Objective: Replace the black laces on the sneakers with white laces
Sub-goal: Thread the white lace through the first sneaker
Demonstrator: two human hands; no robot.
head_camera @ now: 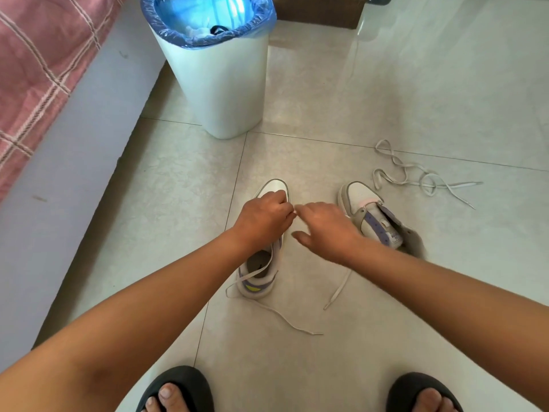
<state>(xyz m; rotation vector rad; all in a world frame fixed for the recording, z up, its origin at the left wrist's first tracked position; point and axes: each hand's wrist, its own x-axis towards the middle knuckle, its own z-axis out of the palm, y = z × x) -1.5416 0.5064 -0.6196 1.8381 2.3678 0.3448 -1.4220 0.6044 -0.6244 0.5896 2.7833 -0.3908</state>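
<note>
**Ana:** Head view puts the left sneaker [261,257] at the centre of the frame, toe pointing away from the person. Why there?

**Ben:** Probably so both hands reach the eyelets. A white lace [277,315] already runs through it, its ends trailing on the tile floor [386,84] toward the bottom of the frame.

**Ana:** And the hands?

**Ben:** The left hand [263,217] is curled over the toe end, fingertips pinching what looks like the lace; the pinch itself is too small to be sure. The right hand [325,230] hovers just beside it, fingers stretched out, holding nothing.

**Ana:** The other shoe?

**Ben:** The right sneaker [375,218] lies tilted, right of centre, with no lace that I can see. A second white lace [416,173] lies loose beyond it

**Ana:** Black laces?

**Ben:** Something dark sits in the lined trash bin [217,72], upper centre; I can't tell what
</note>
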